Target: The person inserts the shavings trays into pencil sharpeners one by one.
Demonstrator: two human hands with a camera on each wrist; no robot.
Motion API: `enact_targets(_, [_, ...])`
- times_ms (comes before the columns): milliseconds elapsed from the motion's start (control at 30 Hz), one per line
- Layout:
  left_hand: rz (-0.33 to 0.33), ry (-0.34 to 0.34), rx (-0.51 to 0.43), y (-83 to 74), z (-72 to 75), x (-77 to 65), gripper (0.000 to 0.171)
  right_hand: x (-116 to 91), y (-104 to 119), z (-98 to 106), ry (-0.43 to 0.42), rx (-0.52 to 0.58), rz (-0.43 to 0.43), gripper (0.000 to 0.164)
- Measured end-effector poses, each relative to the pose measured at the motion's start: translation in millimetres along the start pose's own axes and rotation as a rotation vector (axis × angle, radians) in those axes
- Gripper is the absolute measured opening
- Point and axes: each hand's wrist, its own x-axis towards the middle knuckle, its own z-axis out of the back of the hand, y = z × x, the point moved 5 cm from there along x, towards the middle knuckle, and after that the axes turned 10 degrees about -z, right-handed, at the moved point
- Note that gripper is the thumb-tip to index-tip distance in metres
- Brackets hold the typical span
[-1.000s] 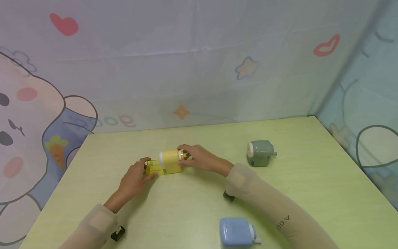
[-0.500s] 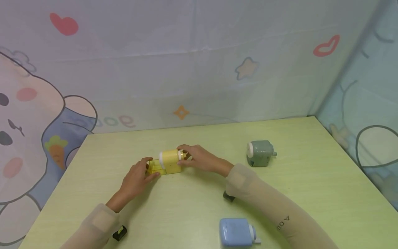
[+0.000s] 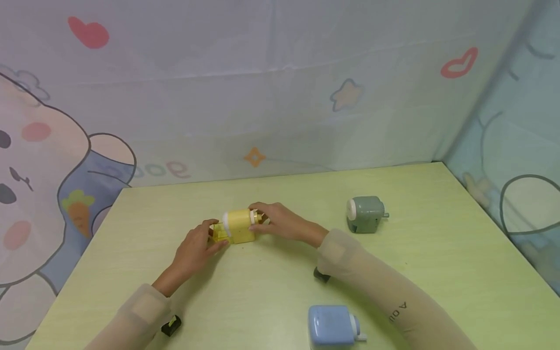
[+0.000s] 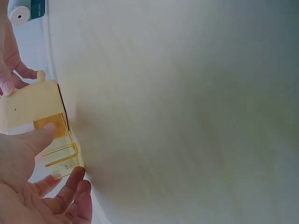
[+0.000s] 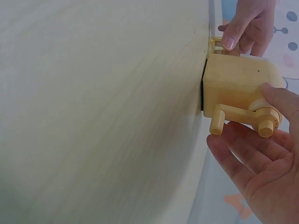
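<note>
A yellow crank pencil sharpener [image 3: 240, 226] stands on the table, its white face to the left and its crank handle [image 5: 233, 113] to the right. From its left side sticks out a see-through yellow shavings drawer [image 4: 60, 156], partly inside the body. My left hand [image 3: 192, 250] pinches this drawer, thumb on the near wall and fingers at the outer end. On the other side my right hand [image 3: 284, 222] grips the sharpener's body by the crank end, thumb in front and fingers behind.
A grey-green pencil sharpener [image 3: 366, 215] stands at the back right. Near the front lies a blue one [image 3: 332, 325]. Small black objects sit by the left sleeve [image 3: 171, 325] and under the right sleeve [image 3: 321, 275]. A printed cloth [image 3: 280, 97] hangs behind the table.
My left hand has moved to the right, sliding the drawer further into the yellow sharpener, so less of it shows. The right hand and the sharpener body have stayed in place.
</note>
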Motion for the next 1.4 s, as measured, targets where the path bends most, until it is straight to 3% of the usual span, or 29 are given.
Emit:
enact_targets(567, [0.028, 0.036, 0.024, -3.3, 4.4, 1.1, 0.063, 1.9, 1.1, 1.1, 0.008, 0.021, 0.006, 0.053])
enact_targets(800, [-0.008, 0.041, 0.053, -5.1, 5.2, 0.1, 0.062, 2.1, 0.5, 0.7, 0.009, 0.024, -0.005, 0.052])
enact_targets(1400, [-0.004, 0.045, 0.034, -3.4, 1.9, -0.2, 0.062, 1.9, -1.7, -1.7, -0.001, 0.016, -0.014, 0.05])
